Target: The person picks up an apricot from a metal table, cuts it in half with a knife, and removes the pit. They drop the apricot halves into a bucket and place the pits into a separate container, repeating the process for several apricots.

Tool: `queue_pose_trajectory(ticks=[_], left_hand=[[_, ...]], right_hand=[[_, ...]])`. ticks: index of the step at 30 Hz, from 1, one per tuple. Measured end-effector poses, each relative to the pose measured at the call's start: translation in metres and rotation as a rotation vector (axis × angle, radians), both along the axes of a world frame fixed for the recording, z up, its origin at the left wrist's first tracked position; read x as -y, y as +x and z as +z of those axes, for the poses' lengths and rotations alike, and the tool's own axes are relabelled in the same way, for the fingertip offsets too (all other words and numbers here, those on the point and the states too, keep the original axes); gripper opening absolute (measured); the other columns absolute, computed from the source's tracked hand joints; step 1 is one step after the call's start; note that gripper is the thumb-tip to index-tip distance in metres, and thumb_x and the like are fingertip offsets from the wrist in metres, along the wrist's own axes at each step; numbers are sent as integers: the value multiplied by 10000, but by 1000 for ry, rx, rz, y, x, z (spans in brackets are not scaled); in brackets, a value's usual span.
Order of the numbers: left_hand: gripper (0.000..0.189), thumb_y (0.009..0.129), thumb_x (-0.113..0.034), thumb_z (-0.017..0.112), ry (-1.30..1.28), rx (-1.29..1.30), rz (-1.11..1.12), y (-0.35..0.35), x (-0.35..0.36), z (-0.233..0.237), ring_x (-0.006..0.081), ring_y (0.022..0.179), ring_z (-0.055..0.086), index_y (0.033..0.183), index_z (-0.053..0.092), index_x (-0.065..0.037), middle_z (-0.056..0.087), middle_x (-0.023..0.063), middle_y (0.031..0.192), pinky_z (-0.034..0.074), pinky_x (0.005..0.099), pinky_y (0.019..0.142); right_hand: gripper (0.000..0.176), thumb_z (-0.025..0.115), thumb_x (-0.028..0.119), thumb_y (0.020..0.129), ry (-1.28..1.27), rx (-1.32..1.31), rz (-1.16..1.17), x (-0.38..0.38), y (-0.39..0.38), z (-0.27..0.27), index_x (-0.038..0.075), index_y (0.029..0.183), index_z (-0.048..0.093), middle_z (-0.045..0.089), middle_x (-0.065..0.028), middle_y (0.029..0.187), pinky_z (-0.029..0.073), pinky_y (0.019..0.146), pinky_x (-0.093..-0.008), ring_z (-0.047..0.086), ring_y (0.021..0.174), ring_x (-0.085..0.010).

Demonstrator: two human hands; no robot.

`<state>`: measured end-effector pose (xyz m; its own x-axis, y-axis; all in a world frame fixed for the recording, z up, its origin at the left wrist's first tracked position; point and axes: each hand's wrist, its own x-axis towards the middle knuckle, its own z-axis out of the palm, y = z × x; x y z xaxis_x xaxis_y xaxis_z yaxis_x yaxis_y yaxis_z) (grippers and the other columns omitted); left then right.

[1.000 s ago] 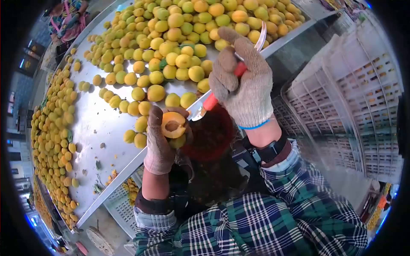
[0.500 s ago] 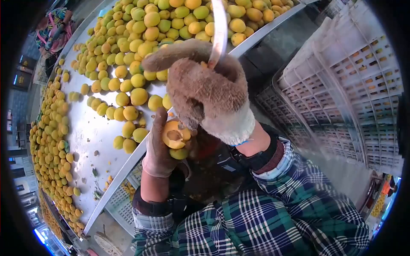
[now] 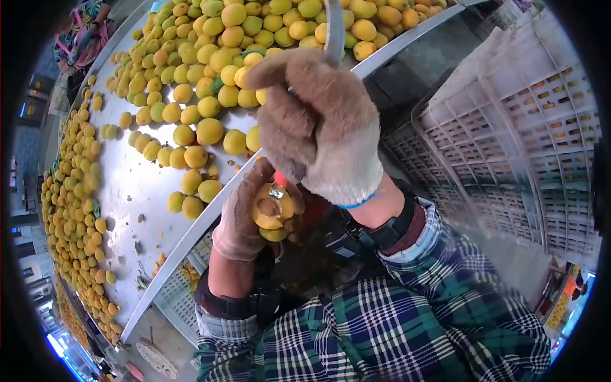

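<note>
L hand (image 3: pixel 237 219), gloved: grip closed round cut fruit (image 3: pixel 270 215), thumb on left side, fingers on right. Fruit lies inside the grip, cut face up, brownish centre visible, greenish skin showing at near side.

R hand (image 3: pixel 326 124), gloved, just beyond L hand and slightly to right: grip clamped on tool (image 3: pixel 279 178). Handle mostly hidden by fingers; short red section and metal tip show at near end, curved blade rises at far side of fist. Tip is at far part of cut face; depth of contact, if any, cannot be told. Fruit is thus just on near side of R grip, below tool tip.

Approx. left of L hand: loose whole fruit (image 3: pixel 193 207) near edge of metal tabletop (image 3: pixel 159 207), w/ small scraps and leaf bits about. Far side: large pile (image 3: pixel 219 60) of yellow-to-green whole fruit. Far left: second band (image 3: pixel 71 213) of fruit along tabletop's left side.

Right: lg. pale slatted crate (image 3: pixel 509 153), fruit visible thru openings. Near left, below tabletop edge: another crate (image 3: pixel 180 305), partly hidden. Far left corner: another person (image 3: pixel 83 35), patterned clothing, beside tabletop. Nearest: wearer's plaid garment (image 3: pixel 375 325).
</note>
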<state>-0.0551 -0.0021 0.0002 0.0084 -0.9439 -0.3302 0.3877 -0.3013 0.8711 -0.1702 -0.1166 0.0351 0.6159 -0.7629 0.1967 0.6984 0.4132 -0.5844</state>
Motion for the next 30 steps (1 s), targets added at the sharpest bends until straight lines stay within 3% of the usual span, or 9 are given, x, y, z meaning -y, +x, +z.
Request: queue_pose_trajectory(ticks=[5,8,11,12,15,20,22,26,30], left_hand=[[425,954,-436,441,35,-226,24,5,-1,-4,205,569,589,1031,528,-27,623,112,774,452,287,495],[462,937,-477,461,77,-167,-2,1,1,-2,196,619,595,1027,530,-29,615,107,771,461,283,535],[490,925,-505,484,160,160,132,-1,4,-15,179,664,592,1016,533,-26,593,89,774,466,279,579],[509,920,-512,505,122,-13,110,-1,4,-13,167,677,583,1016,532,-14,572,75,796,466,273,608],[568,898,-583,531,27,-11,155,2,6,-17,171,689,592,1053,557,-37,606,79,821,452,256,573],[487,957,-504,466,-171,472,154,1,8,-24,130,750,547,1010,576,-32,588,40,863,448,255,693],[505,967,-505,438,-210,434,122,-4,9,-17,117,771,501,976,567,-16,566,29,855,433,263,718],[519,971,-507,440,-271,455,137,-8,8,-22,109,767,489,950,586,-9,565,19,854,429,261,704],[544,969,-531,428,-298,646,171,-5,9,-30,118,751,498,937,589,-13,563,25,830,436,265,678]], right_hand=[[320,484,347,980,221,-71,-141,1,7,-2,53,979,609,341,48,582,283,373,-254,318,404,-88],[335,496,380,974,66,-257,-329,-9,14,3,63,963,603,328,39,568,289,384,-268,320,407,-101],[335,504,408,967,185,-312,-429,-9,19,5,89,894,575,312,32,556,305,408,-291,329,418,-117],[340,506,421,964,236,-300,-426,-7,18,5,99,870,559,311,34,556,300,416,-293,327,424,-118],[361,508,453,955,354,-231,-372,1,16,1,126,804,512,309,41,557,283,434,-296,319,439,-118],[380,505,464,958,340,-123,-159,13,3,-6,139,765,466,298,51,534,242,402,-281,293,415,-111],[478,403,509,977,401,-231,-109,9,3,9,147,667,414,298,9,469,222,405,-291,308,404,-136],[523,412,494,980,312,-288,-101,-3,8,20,158,582,366,298,23,464,214,394,-289,297,401,-121],[454,453,460,971,-137,-343,-251,-6,5,14,149,644,409,307,38,491,231,400,-281,300,415,-114]])
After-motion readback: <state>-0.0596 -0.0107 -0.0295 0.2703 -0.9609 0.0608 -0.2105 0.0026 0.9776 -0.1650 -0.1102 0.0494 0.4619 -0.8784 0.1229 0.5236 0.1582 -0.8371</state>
